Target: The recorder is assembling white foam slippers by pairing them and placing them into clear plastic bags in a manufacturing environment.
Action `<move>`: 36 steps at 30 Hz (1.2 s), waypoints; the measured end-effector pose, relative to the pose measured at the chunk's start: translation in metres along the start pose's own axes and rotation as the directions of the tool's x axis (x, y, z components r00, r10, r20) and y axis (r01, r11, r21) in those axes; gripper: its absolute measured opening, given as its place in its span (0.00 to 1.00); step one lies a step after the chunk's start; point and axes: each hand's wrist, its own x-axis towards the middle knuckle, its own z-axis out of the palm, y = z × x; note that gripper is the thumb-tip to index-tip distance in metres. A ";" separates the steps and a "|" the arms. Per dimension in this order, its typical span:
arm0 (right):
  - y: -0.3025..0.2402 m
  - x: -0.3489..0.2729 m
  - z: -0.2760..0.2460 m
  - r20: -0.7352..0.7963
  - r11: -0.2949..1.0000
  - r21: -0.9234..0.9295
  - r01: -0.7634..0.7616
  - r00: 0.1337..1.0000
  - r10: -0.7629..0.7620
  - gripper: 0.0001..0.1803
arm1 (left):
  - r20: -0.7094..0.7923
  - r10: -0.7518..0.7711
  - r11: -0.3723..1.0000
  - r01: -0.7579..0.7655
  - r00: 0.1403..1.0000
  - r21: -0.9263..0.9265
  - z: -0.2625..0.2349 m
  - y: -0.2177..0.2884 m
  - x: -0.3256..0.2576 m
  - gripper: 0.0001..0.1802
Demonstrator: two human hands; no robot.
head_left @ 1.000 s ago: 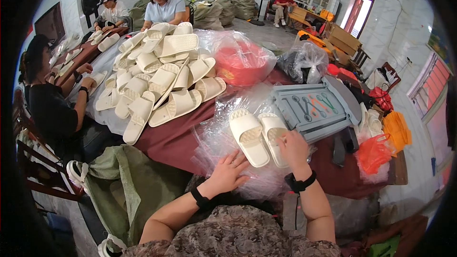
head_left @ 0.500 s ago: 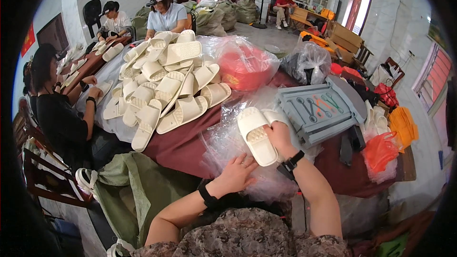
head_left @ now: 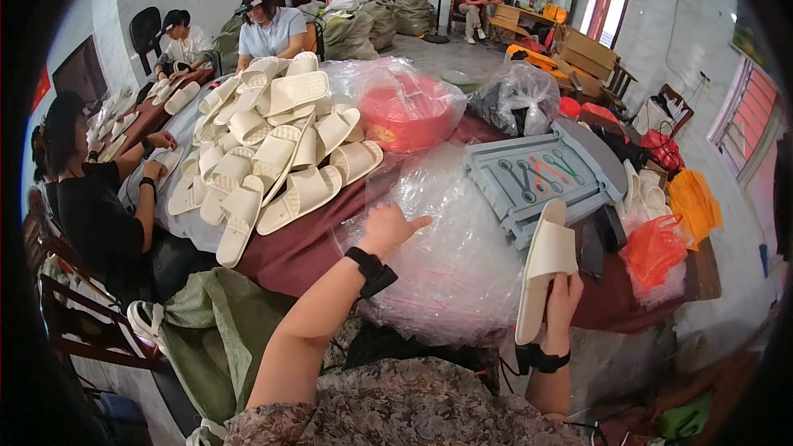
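My right hand [head_left: 563, 301] grips a cream slipper [head_left: 537, 285] near the table's front right edge. The slipper stands on edge with its toe away from me; whether a second one lies behind it, I cannot tell. My left hand [head_left: 391, 230] is over a spread of clear plastic bags [head_left: 450, 256], its thumb stretched to the right, apart from the fingers, and nothing visible in it. Whether it touches the plastic is unclear. A large heap of cream slippers [head_left: 277, 144] lies to the left of the bags.
A grey plastic rack [head_left: 496, 167] with scissor-like shapes lies right of the bags. Behind are a red bundle in plastic [head_left: 409, 116] and a clear bag [head_left: 529, 99]. A green sack [head_left: 227, 322] hangs at front left. A co-worker [head_left: 99, 190] sits left; others sit farther back.
My right hand has moved right and nearer to me with footwear in it, now turned on edge. My left hand has moved forward and left over the plastic bags.
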 end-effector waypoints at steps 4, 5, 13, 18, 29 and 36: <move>0.013 -0.013 -0.011 -0.074 0.998 0.012 -0.054 0.996 0.055 0.13 | -0.128 0.063 0.984 -0.040 0.990 0.173 0.010 -0.001 0.012 0.52; 0.015 -0.017 -0.011 -0.056 0.998 -0.014 -0.067 0.996 0.066 0.13 | -0.037 0.048 0.990 -0.042 0.998 0.138 0.009 -0.001 0.014 0.48; 0.012 -0.030 0.013 0.096 0.946 -0.255 0.200 0.979 -0.181 0.09 | -0.092 0.135 0.989 -0.140 0.987 -0.049 0.035 -0.023 0.011 0.32; -0.006 -0.044 0.027 0.251 0.830 -0.490 0.266 0.955 -0.158 0.10 | -0.084 0.167 0.969 -0.179 0.982 -0.171 0.022 -0.029 -0.029 0.30; 0.008 -0.059 0.065 0.449 0.672 -0.590 0.448 0.873 -0.189 0.12 | -0.153 0.054 0.980 -0.081 0.987 -0.181 0.007 -0.036 -0.102 0.28; 0.008 -0.053 0.073 0.519 0.686 -0.516 0.514 0.824 -0.228 0.13 | -0.251 0.012 0.979 -0.062 0.968 -0.195 0.024 -0.054 -0.130 0.29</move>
